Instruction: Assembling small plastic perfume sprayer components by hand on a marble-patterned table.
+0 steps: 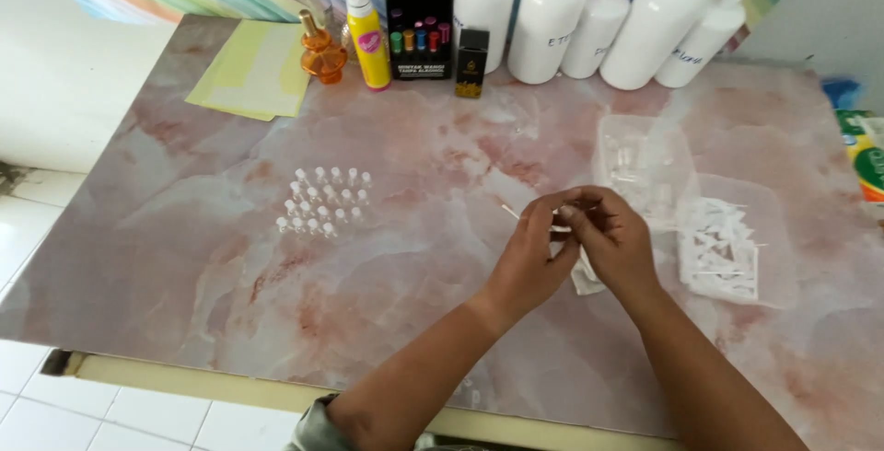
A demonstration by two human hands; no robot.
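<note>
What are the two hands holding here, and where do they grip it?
The left hand and right hand pinch a small clear vial with a thin white tube between their fingertips; the exact grip point is hidden by the fingers.

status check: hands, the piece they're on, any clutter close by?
Left hand and right hand pinch a thin white stick. Clear bag of white sprayer parts beside them.

Head view, single camera: worn on the person's head, looking steeply down and forward across a pink marble-pattern table. Range: close, about arm's reach; both forearms enter from the bottom edge, and the left hand and right hand meet just right of centre. Far limit: a row of white bottles at the table's back edge. Left margin: white tiled floor. No second view to overlap.
</note>
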